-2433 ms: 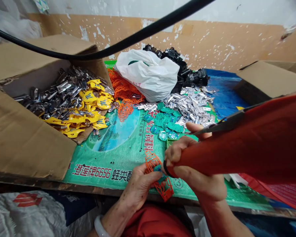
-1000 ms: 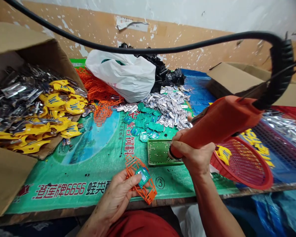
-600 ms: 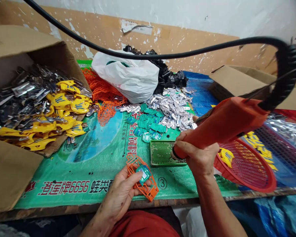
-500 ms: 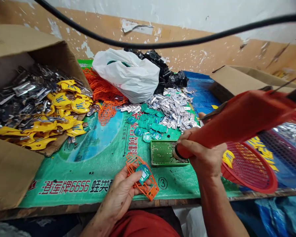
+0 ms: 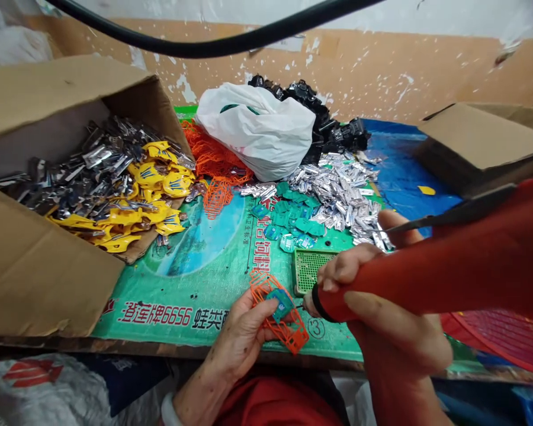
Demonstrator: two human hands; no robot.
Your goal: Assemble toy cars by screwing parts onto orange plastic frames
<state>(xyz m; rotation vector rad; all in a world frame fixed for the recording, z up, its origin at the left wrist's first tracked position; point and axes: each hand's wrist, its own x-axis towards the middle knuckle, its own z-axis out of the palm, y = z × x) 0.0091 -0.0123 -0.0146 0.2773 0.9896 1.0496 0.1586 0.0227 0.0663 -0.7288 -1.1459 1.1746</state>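
My left hand (image 5: pixel 237 334) pinches an orange openwork plastic frame (image 5: pixel 296 338) with a small green plastic part (image 5: pixel 281 303) laid on it, the thumb pressing on the green part. My right hand (image 5: pixel 395 328) is wrapped round a red electric screwdriver (image 5: pixel 430 272). Its tip points left and is close to the right edge of the green part; I cannot tell whether it touches. Just behind stands a green perforated tray (image 5: pixel 295 273), partly hidden by my right hand. Loose green parts (image 5: pixel 293 213) lie in a pile beyond it.
An open cardboard box (image 5: pixel 39 260) at left spills yellow parts (image 5: pixel 160 177) and shiny pieces. Silvery pieces (image 5: pixel 337 189), a white bag (image 5: pixel 253 130) and black parts (image 5: pixel 306 94) lie at the back. A red basket (image 5: pixel 493 337) and another box (image 5: pixel 484 136) are at right. A black cable (image 5: pixel 195 50) hangs overhead.
My right hand has brought the screwdriver from over the green tray down to the green part in my left hand. The view has turned to the right.
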